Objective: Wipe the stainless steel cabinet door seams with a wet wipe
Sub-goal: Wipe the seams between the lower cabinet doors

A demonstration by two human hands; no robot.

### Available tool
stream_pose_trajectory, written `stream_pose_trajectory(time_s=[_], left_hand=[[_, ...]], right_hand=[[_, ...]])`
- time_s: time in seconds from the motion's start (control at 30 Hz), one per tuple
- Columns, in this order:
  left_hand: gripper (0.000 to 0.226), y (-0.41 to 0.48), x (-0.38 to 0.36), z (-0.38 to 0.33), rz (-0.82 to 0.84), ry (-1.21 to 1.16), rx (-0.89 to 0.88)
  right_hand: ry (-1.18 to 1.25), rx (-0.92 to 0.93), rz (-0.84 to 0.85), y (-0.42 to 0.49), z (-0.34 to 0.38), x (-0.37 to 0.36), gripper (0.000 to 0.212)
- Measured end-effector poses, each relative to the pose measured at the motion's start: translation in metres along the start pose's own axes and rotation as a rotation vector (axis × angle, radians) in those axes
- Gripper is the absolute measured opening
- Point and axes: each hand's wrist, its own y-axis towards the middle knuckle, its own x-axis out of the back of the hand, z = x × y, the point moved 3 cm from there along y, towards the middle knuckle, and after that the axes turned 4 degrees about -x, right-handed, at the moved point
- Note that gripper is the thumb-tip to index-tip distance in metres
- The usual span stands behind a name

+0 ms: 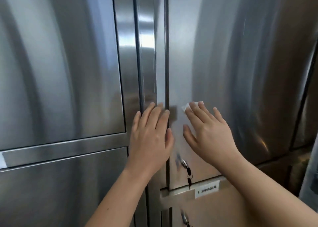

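On the left, a tall stainless steel door (60, 63) is seen, with a horizontal rail below it carrying a scrap of white tape (2, 159) at the cabinet's left edge. A dark vertical seam (140, 71) is followed by a narrow strip, against which the left hand (151, 133) is laid flat, its fingers straight and holding nothing. Its fingertips reach the second seam (166, 54).

Just right of that seam, the wet wipe (186, 107) is pressed to the right door (240, 54) under the straight fingers of the right hand (210, 128). A hazy patch beside the wipe suggests some wiping is done, but which seams are finished cannot be told. The long upper runs are judged to remain.

Lower down, keys (188, 173) hang in a lock and a label (206, 191) is stuck on. Little of the room is shown.
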Motion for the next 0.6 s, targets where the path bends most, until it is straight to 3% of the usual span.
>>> stream_pose_trajectory(time_s=[0.07,0.4,0.6], left_hand=[[0.045,0.025,-0.010,-0.005,-0.032,0.049,-0.010],[0.042,0.125,-0.008,0.003,-0.233,0.337,-0.119],[0.045,0.162,0.011,0.021,-0.221,0.364,-0.092]], right_hand=[[0.038,0.038,-0.046,0.019,-0.022,-0.005,0.038],[0.201,0.194,-0.153,0.111,-0.062,-0.030,0.049],[0.213,0.179,-0.179,0.148,-0.062,-0.038,0.054]])
